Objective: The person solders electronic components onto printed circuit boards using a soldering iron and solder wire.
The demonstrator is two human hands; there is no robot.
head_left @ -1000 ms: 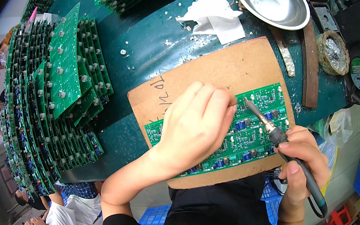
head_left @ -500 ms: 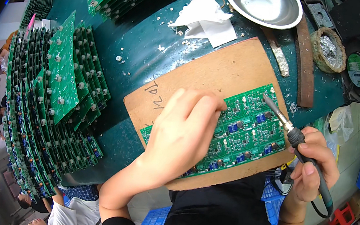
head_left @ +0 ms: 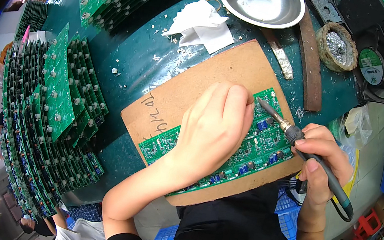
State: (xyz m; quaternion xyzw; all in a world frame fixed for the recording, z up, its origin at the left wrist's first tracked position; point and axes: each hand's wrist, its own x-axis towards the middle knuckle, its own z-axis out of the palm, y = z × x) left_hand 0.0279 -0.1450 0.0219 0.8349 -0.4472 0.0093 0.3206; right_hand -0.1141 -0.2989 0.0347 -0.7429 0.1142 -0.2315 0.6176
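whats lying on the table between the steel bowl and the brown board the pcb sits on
In the head view, between the steel bowl and the brown board lie a crumpled white tissue, solder scraps and a solder-crusted strip.

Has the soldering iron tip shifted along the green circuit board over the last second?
Yes. The soldering iron in the right hand has slid toward the far right corner of the green circuit board, away from the left hand.
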